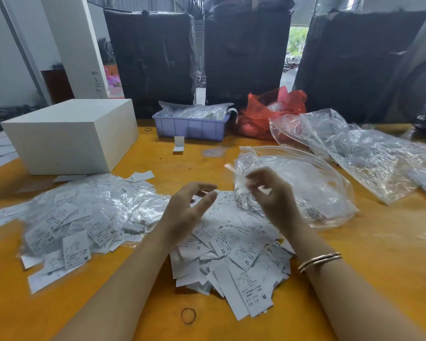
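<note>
The orange bench (379,267) is filling most of the view and carrying everything else. Three tall black bundles (153,57) are standing side by side behind its far edge. A white box (69,134) is sitting on the far left of the bench. Crumpled clear plastic (369,153) is lying across the far right, and nearer the middle a large clear bag (312,183) with black print is lying open just beyond the right hand. A heap of bagged labels (84,212) is spreading over the left of the bench, in front of the box. The pile of loose labels (236,254), white slips printed with sizes such as XS, S, M and XL, is lying in the middle of the bench, under and between the two forearms. A red bag (261,112) is slumping at the far edge beside a purple tray (190,127) that is holding more clear packets. The left hand (187,207) is hovering wide above the loose pile, its fingers spread and holding nothing. The right hand (276,198) is hanging over the pile's far edge with its fingers curled in, pinching a small pale scrap (265,191) too blurred to tell apart. A bracelet (320,260) is circling the right wrist. A rubber band (188,315) is lying on the near bench, just in front of the pile.
</note>
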Motion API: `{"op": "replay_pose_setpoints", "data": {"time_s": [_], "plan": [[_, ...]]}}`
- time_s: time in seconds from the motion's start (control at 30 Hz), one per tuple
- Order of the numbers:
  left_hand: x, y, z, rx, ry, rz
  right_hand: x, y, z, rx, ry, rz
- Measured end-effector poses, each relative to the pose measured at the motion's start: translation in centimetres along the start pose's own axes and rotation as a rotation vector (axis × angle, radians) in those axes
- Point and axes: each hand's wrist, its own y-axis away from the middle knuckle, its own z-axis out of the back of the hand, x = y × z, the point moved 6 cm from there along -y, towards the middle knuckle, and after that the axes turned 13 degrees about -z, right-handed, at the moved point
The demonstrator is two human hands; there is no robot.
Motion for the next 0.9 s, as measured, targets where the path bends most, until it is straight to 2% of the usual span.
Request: {"op": "replay_pose_setpoints", "data": {"time_s": [0.1, 0.23, 0.3, 0.43, 0.5, 0.6, 0.7, 0.77, 0.83, 0.9], "plan": [[0.6, 0.0, -0.1, -0.011, 0.096, 0.096, 1.6, 1.1, -3.0, 0.218, -0.112, -0.010], [1.5, 0.1, 0.1, -0.056, 0.370, 0.273, 2.7, 1.7, -4.4, 0.276, -0.087, 0.088], [2.0, 0.1, 0.5, -0.090, 0.404, 0.296, 2.9, 2.0, -4.8, 0.302, -0.043, 0.126], [2.6, -0.1, 1.5, -0.200, 0.361, 0.293, 2.1, 1.9, -4.8, 0.258, -0.065, 0.007], [2.6, 0.0, 1.7, -0.209, 0.394, 0.354, 2.2, 1.8, -4.6, 0.216, -0.056, 0.014], [2.4, 0.5, 1.0, -0.012, 0.424, 0.479, 3.2, 1.9, -4.3, 0.159, -0.038, 0.118], [1.7, 0.5, 0.4, 0.154, 0.344, 0.388, 3.8, 1.9, -4.1, 0.135, -0.038, 0.152], [1.2, 0.3, 0.4, 0.161, 0.321, 0.289, 3.8, 1.9, -3.9, 0.118, -0.018, 0.142], [1.5, 0.0, 0.9, 0.047, 0.376, 0.256, 3.3, 1.8, -3.8, 0.096, -0.027, 0.039], [1.9, -0.1, 1.9, -0.125, 0.435, 0.262, 2.5, 1.8, -4.4, 0.181, -0.015, -0.136]]}}
